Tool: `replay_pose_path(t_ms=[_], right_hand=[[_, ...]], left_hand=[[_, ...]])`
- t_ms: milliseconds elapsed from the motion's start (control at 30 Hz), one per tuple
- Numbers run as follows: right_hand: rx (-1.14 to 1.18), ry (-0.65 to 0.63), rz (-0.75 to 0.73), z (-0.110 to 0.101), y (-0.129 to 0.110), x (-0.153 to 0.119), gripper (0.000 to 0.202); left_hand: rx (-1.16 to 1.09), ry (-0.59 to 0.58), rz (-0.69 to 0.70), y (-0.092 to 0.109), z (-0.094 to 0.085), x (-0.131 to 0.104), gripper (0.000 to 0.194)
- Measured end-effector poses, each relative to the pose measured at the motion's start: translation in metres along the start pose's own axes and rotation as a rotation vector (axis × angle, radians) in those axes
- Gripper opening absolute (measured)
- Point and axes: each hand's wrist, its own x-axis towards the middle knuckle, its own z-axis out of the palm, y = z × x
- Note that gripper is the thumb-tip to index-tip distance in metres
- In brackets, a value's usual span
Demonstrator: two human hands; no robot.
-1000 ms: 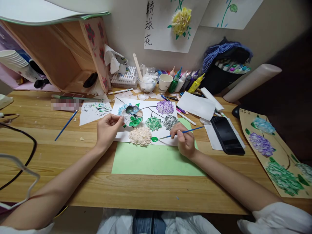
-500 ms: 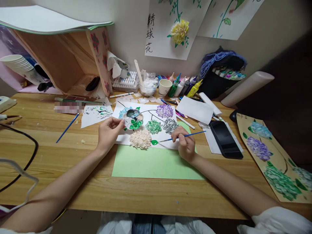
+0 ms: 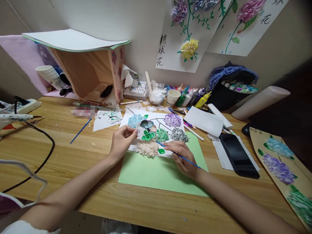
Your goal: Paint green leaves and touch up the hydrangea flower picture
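Note:
My left hand (image 3: 124, 141) pinches the edge of a small round paint palette (image 3: 147, 129) with green, black and pale paint in its wells. In my right hand (image 3: 184, 157) is a thin blue paintbrush (image 3: 186, 159), its tip at the palette's lower right edge near the green paint. Under both hands lies a white sheet (image 3: 133, 148) with raised flower heads: blue (image 3: 136, 120), purple (image 3: 172, 120), green (image 3: 162, 135), grey (image 3: 179, 134) and cream (image 3: 147, 149). A green painted leaf (image 3: 161, 151) sits beside the cream flower. Light green paper (image 3: 156, 175) lies beneath the sheet.
A black phone (image 3: 240, 156) and a flower picture (image 3: 280, 162) lie to the right. Paint bottles (image 3: 192, 97), a paper cup (image 3: 173, 97) and a bowl of white scraps (image 3: 158, 94) stand behind. Another blue brush (image 3: 81, 131) and a paint-smeared paper (image 3: 107, 119) lie left.
My right hand has brought the brush from the green leaf up to the palette. My left hand still holds the palette. The camera view has shifted, so the scene sits lower and further right.

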Motion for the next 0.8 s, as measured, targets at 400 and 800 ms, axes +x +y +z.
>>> replay_pose_path(t_ms=[400,800], right_hand=[[0.0,-0.013,0.042,0.001,0.001,0.0,0.031],[0.364,0.389,0.36,-0.003,0.019,-0.01,0.026]], left_hand=[[0.012,-0.004,-0.011,0.001,0.001,-0.001,0.025],[0.056,0.15,-0.03,0.005,-0.017,0.02,0.026]])
